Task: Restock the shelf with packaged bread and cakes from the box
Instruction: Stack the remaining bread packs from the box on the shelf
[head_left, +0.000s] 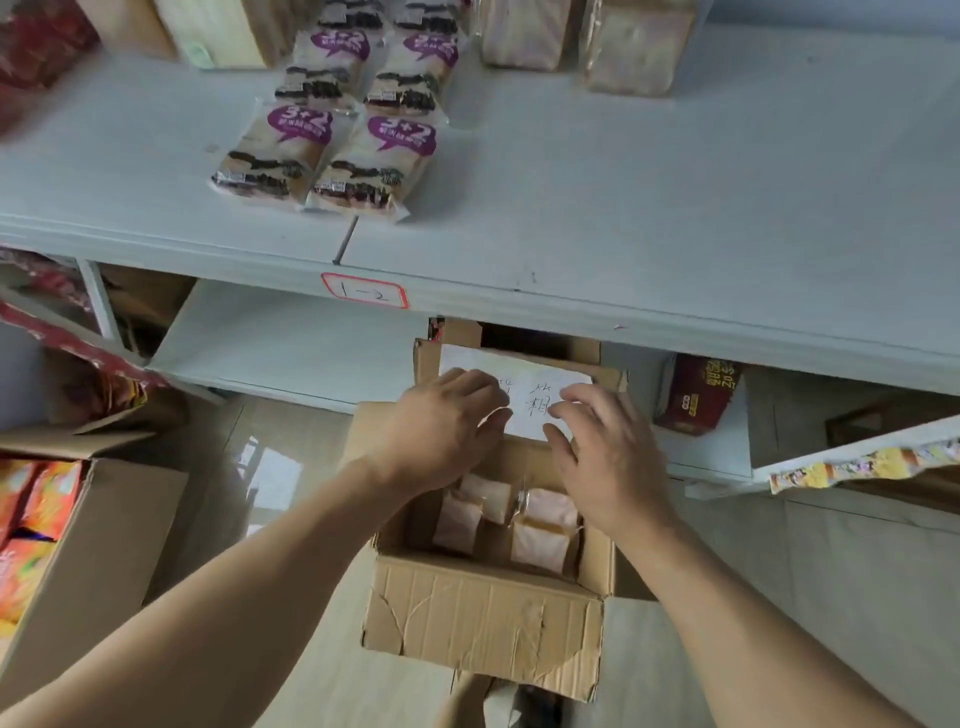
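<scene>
Pale grey shelf (623, 197) spans upper frame: purple-labelled cake packs (332, 150) in two rows, left of centre; bagged bread loaves (639, 47) at top right. Lower centre, on the floor: open cardboard box (483, 623) holding wrapped cakes (537, 543). Left hand (441, 431) and right hand (608, 457) hover above it, fingers relaxed and apart, holding nothing.
</scene>
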